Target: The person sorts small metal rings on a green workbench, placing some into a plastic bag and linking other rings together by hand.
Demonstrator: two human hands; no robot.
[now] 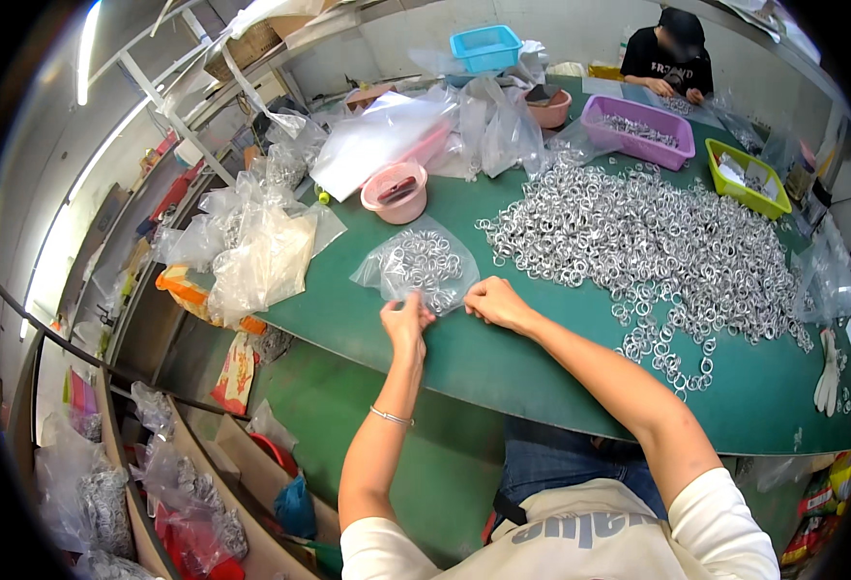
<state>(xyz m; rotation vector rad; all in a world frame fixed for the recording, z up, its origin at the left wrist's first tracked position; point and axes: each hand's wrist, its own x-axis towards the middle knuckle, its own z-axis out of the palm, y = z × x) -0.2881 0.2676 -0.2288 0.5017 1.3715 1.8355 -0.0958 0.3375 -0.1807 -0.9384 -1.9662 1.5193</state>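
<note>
A clear plastic bag (387,261) lies on the green table, with many small silver metal rings (427,259) inside it. At the bag's near edge my left hand (406,324) is closed, its fingers pinching the plastic and slightly blurred. My right hand (499,304) is closed on the bag's right corner, its fingertips pressed together. To the right of my hands spreads a big loose heap of similar silver rings (658,232), with a few scattered toward the table's near edge.
Behind the bag stands a pink bowl (395,195) with a dark red object in it. Filled plastic bags (266,261) crowd the left. A purple basin (638,132) and a yellow-green basket (747,179) stand beyond the heap. Across the table sits another person (672,58). White gloves (828,372) lie far right.
</note>
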